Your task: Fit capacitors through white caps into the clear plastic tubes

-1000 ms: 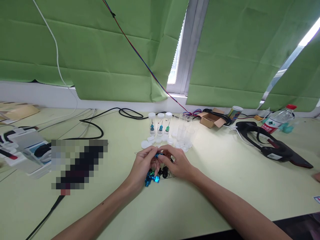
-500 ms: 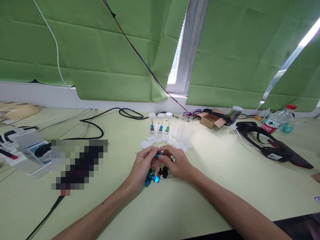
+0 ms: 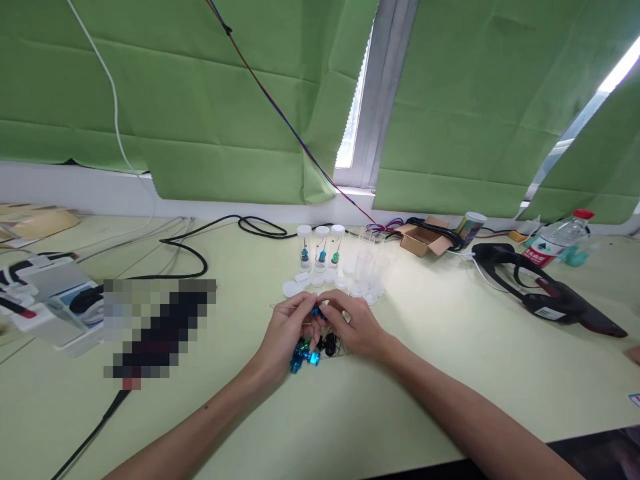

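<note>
Close together at the middle of the table, both hands work on one small shiny blue piece (image 3: 315,311). My left hand (image 3: 287,327) is closed around it, and a thin metal wire (image 3: 276,307) sticks out leftward past the fingers. My right hand (image 3: 353,320) pinches the piece's other side; its fingertips partly hide it. Just below my fingers lies a small heap of shiny blue pieces (image 3: 297,360), with green and black ones (image 3: 330,345) and thin metal wires among them. Beyond the hands stand three capped clear tubes (image 3: 321,253), each holding a coloured piece on a wire.
Several clear tubes without caps (image 3: 364,263) stand right of the capped ones, near loose white caps (image 3: 290,288). Farther right are an open cardboard box (image 3: 424,241), a black headset (image 3: 540,300) and a water bottle (image 3: 555,239). A black cable (image 3: 203,257) and white device (image 3: 55,300) lie left.
The fingers of my right hand have shifted slightly on the blue piece, covering more of its right end. Everything else looks the same.
</note>
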A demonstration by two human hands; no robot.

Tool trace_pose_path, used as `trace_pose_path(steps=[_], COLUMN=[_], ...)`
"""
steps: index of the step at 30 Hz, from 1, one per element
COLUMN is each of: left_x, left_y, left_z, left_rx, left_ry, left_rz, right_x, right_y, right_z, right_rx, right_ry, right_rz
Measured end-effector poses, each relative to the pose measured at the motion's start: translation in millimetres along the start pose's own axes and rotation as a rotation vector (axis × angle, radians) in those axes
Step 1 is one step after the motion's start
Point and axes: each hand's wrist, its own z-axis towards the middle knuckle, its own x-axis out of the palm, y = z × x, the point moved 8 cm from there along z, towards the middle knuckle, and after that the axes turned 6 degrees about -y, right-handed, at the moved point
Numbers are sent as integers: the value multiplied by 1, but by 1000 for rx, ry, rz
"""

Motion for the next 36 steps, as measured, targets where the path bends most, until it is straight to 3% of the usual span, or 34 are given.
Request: trace_pose_path(steps=[13,36], left_x=[-1,1], left_y=[3,2], left_z=[0,-1], left_rx=[6,-1], left_ry=[8,23], left_rz=[13,-1], right_x=[-2,2], right_y=[-3,-9], right_z=[-2,-2], right_rx=[-14,45], right_ry=[-46,1], right_rz=[-66,14])
